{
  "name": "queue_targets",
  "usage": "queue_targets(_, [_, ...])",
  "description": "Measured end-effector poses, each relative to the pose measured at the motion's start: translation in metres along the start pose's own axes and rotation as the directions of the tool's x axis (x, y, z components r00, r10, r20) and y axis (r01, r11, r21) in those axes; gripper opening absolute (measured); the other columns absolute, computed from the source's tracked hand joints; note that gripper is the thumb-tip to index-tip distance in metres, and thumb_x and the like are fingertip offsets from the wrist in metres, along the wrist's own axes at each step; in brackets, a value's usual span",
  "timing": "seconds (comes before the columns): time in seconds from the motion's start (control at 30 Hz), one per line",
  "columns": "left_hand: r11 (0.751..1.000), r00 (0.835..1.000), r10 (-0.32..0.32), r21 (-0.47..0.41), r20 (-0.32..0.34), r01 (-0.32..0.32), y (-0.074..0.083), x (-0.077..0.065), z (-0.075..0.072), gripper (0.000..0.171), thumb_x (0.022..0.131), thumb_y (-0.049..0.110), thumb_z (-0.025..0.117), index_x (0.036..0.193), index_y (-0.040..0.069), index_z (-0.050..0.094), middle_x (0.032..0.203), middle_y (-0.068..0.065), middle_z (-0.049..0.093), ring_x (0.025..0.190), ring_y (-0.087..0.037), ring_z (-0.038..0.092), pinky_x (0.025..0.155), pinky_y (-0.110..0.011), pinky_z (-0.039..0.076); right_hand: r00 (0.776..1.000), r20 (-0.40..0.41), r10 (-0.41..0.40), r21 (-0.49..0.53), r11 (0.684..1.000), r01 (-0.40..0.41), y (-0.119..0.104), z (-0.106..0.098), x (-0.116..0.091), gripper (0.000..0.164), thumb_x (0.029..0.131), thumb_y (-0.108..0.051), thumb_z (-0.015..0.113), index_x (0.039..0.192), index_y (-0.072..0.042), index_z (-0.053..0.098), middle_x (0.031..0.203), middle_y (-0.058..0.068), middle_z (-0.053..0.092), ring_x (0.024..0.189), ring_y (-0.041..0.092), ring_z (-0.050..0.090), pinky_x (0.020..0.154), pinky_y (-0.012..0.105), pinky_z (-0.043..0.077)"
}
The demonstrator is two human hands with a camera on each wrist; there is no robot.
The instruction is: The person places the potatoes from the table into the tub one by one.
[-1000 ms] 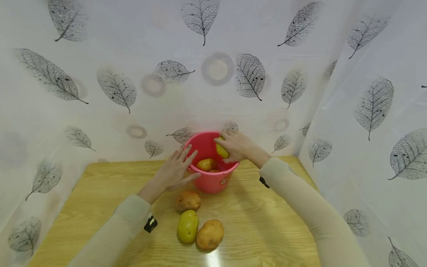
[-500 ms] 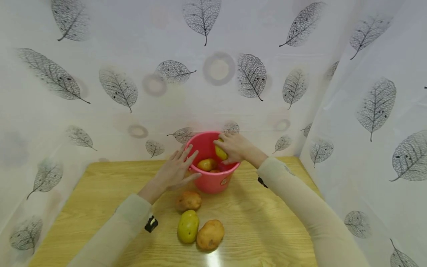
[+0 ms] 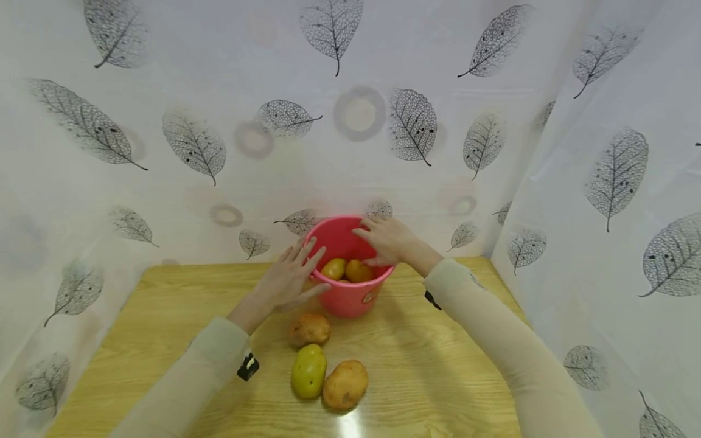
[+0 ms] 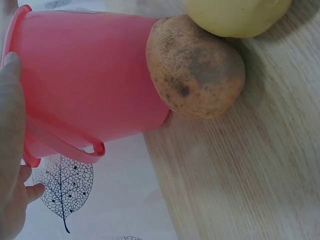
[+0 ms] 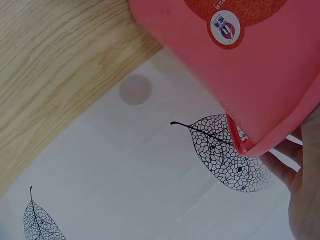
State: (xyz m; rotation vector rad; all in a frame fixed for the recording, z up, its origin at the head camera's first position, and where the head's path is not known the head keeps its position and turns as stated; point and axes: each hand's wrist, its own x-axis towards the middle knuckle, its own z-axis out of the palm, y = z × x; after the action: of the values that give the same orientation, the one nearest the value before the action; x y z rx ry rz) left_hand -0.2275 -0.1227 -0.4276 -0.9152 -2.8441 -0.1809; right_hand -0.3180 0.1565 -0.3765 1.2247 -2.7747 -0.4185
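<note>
A pink bucket (image 3: 342, 302) stands at the back of the table, with potatoes (image 3: 359, 272) lying inside it. My left hand (image 3: 285, 283) is at the bucket's left rim, fingers spread and straight. In the left wrist view the thumb and fingers of this hand (image 4: 11, 145) lie along the rim, by the bucket's handle (image 4: 70, 147). Over the right rim, my right hand (image 3: 391, 242) reaches in with loosely bent fingers and nothing between them. The right wrist view shows that hand (image 5: 306, 195) beside the rim, its fingertips partly hidden by the bucket (image 5: 230, 75).
In front of the bucket, a brown potato (image 3: 310, 330), a greenish potato (image 3: 309, 372) and a tan potato (image 3: 345, 385) lie close together on the wooden table (image 3: 427, 365). A white leaf-print sheet (image 3: 350, 170) hangs behind and at the sides.
My right hand has let go of a yellowish potato, which has dropped into the bucket beside another one. The left hand has stayed in place at the rim.
</note>
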Motion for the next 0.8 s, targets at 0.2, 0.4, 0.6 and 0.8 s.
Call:
queue_targets(0.2, [1.000, 1.000, -0.001, 0.015, 0.006, 0.001, 0.000, 0.000, 0.001, 0.088, 0.103, 0.064, 0.051, 0.167, 0.007, 0.029, 0.175, -0.022, 0.023, 0.164, -0.047, 0.019, 0.130, -0.062, 0.031, 0.999, -0.054, 0.007, 0.030, 1.000, -0.005, 0.003, 0.000, -0.007, 0.079, 0.095, -0.061, 0.067, 0.155, -0.012, 0.050, 0.153, 0.017, 0.055, 0.137, 0.038, 0.059, 0.112, 0.053, 0.055])
queue_targets(0.4, [1.000, 1.000, 0.000, 0.010, 0.009, 0.000, 0.001, 0.000, 0.000, 0.089, 0.103, 0.066, 0.048, 0.167, 0.008, 0.028, 0.176, -0.021, 0.023, 0.164, -0.046, 0.018, 0.130, -0.062, 0.031, 0.994, -0.102, 0.047, 0.085, 0.996, -0.039, 0.005, -0.002, -0.013, 0.082, 0.097, -0.064, 0.059, 0.159, -0.012, 0.045, 0.158, 0.019, 0.052, 0.140, 0.042, 0.058, 0.114, 0.057, 0.053])
queue_targets(0.6, [1.000, 1.000, -0.006, -0.002, 0.012, 0.006, 0.001, 0.000, -0.001, 0.089, 0.104, 0.065, 0.049, 0.167, 0.007, 0.028, 0.175, -0.021, 0.023, 0.164, -0.046, 0.016, 0.130, -0.062, 0.029, 0.987, -0.141, 0.071, 0.151, 0.987, -0.050, 0.002, -0.008, -0.022, 0.083, 0.097, -0.066, 0.059, 0.160, -0.014, 0.045, 0.158, 0.019, 0.053, 0.139, 0.042, 0.058, 0.111, 0.059, 0.054])
queue_targets(0.8, [1.000, 1.000, -0.007, -0.012, 0.008, 0.008, 0.001, -0.001, 0.000, 0.088, 0.104, 0.062, 0.051, 0.167, 0.006, 0.028, 0.175, -0.022, 0.023, 0.164, -0.046, 0.017, 0.131, -0.062, 0.028, 0.980, -0.179, 0.090, 0.195, 0.979, -0.054, -0.001, -0.009, -0.030, 0.084, 0.096, -0.066, 0.059, 0.160, -0.015, 0.044, 0.160, 0.018, 0.050, 0.139, 0.041, 0.058, 0.110, 0.060, 0.053])
